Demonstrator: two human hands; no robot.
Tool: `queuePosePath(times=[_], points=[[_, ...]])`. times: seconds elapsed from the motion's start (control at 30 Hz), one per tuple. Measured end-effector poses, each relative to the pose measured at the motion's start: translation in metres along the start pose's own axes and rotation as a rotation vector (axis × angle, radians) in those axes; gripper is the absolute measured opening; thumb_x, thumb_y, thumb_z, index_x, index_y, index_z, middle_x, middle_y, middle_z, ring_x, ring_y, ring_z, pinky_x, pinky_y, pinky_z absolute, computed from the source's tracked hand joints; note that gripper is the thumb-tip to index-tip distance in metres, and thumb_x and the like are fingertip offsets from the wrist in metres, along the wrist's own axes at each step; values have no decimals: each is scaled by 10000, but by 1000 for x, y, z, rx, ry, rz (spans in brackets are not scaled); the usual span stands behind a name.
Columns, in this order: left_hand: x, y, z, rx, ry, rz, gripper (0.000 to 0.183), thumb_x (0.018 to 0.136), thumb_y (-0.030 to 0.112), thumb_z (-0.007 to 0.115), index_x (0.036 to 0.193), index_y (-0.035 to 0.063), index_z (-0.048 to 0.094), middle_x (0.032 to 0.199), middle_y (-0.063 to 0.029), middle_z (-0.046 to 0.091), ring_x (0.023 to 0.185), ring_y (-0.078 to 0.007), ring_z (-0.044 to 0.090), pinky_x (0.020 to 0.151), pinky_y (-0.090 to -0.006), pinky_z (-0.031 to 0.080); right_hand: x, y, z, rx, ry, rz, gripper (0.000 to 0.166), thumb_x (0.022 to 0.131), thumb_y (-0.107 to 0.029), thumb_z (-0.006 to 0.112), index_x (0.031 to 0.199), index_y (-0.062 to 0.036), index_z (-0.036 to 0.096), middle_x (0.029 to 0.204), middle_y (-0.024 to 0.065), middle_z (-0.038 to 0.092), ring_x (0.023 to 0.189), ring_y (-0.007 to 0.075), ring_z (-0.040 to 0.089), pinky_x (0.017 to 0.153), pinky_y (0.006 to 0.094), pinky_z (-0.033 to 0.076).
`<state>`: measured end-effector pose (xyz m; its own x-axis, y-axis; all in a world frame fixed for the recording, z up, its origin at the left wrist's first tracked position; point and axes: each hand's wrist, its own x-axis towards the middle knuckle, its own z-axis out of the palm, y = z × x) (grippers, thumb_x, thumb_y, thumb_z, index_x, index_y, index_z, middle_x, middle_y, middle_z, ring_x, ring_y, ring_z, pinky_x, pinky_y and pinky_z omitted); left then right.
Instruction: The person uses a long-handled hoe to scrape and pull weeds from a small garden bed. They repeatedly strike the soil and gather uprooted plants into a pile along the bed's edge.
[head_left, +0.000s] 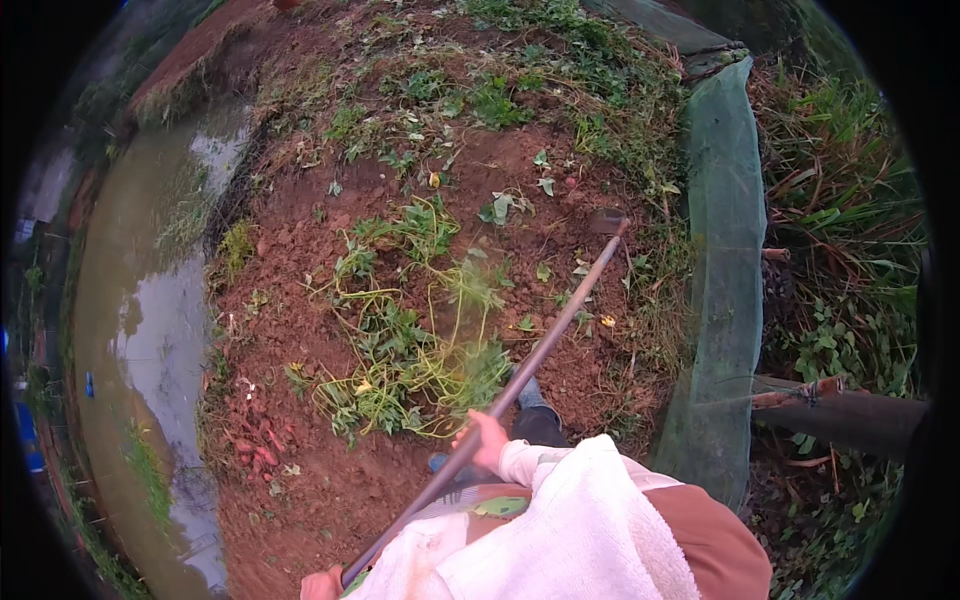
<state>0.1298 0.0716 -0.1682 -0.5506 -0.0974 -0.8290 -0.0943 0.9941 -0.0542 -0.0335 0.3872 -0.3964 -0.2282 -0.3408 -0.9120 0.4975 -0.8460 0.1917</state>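
Observation:
A long-handled hoe (551, 337) slants across the view from bottom left to upper right. My right hand (484, 441) grips its shaft in front of my body. Lower down, at the bottom edge, my left hand (322, 583) is closed around the rear of the handle. The hoe's metal head (609, 220) rests at the loose reddish soil, its blade partly hidden. Left of the shaft lies a heap of pulled green vines (405, 360). A pile of reddish tubers, which look like sweet potatoes (259, 450), sits on the ground farther left.
Muddy water (142, 300) borders the plot on the left. Green netting (726, 262) runs along the right side, with a post (840, 416) and tall grass beyond. My boot (532, 397) stands near the vines. A white towel (585, 532) hangs over my front.

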Motion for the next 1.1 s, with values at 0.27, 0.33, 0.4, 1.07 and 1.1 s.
queuePosePath(times=[0.27,0.33,0.4,1.07,1.1], points=[[4,13,33,-72,-71,-120,307,744,382,492,788,78,510,589,-167,557,618,-373,562,563,-458,421,28,-20,-19,-221,259,-24,179,757,-118,546,885,-65,433,677,80,478,598,221,500,544,420,443],[8,21,34,-85,-63,-128,307,743,382,493,785,78,511,589,-167,557,618,-373,562,562,-458,422,18,-23,-11,-304,265,-67,190,746,-95,548,894,-60,433,668,88,480,594,225,502,547,420,446],[11,28,37,-97,-52,-132,307,743,382,495,782,78,513,589,-167,557,618,-373,562,562,-457,422,8,-29,-5,-375,241,-109,206,735,-73,550,902,-55,433,658,96,480,586,230,504,551,418,450],[-6,-36,-40,-244,-81,68,320,626,370,633,769,84,645,652,-184,579,646,-335,583,588,-396,450,0,6,7,-186,198,-243,222,719,-17,580,873,11,423,746,146,502,630,281,537,560,432,473],[-9,-49,-39,-158,2,14,300,602,359,650,746,95,654,620,-158,584,617,-323,584,589,-392,461,4,21,0,-152,196,-175,238,716,-4,571,904,16,426,795,160,496,683,297,537,599,446,469]])
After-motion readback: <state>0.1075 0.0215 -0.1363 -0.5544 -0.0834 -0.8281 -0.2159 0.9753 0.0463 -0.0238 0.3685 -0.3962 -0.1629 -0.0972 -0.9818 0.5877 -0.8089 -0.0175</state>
